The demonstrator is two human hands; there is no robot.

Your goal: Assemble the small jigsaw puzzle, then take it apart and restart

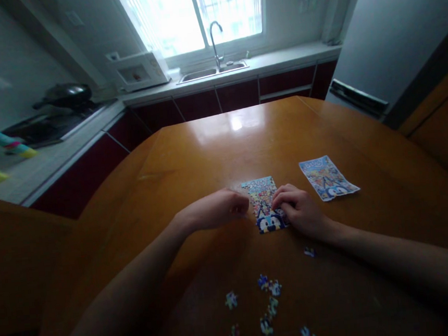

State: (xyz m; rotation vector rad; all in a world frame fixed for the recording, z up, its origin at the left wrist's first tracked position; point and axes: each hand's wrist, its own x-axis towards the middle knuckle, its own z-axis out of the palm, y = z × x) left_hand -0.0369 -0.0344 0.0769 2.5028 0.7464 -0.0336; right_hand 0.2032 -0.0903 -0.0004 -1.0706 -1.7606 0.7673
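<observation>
A partly joined jigsaw puzzle (264, 198) lies on the wooden table, a blue and white cartoon face at its near end. My left hand (223, 208) rests at the puzzle's left edge, fingers curled in; whatever they may hold is hidden. Over the right edge is my right hand (300, 211), its thumb and fingers drawn together on the puzzle; any piece between them cannot be made out. A loose puzzle piece (310, 252) lies just below my right wrist. Closer to me are several more scattered pieces (273, 305).
To the right lies a creased picture sheet (329, 178) with a matching design. The brown table (222, 152) has a rounded far edge. Beyond it are a sink (215, 72), a microwave (139, 72), a wok (66, 95) on the stove and a refrigerator (389, 38).
</observation>
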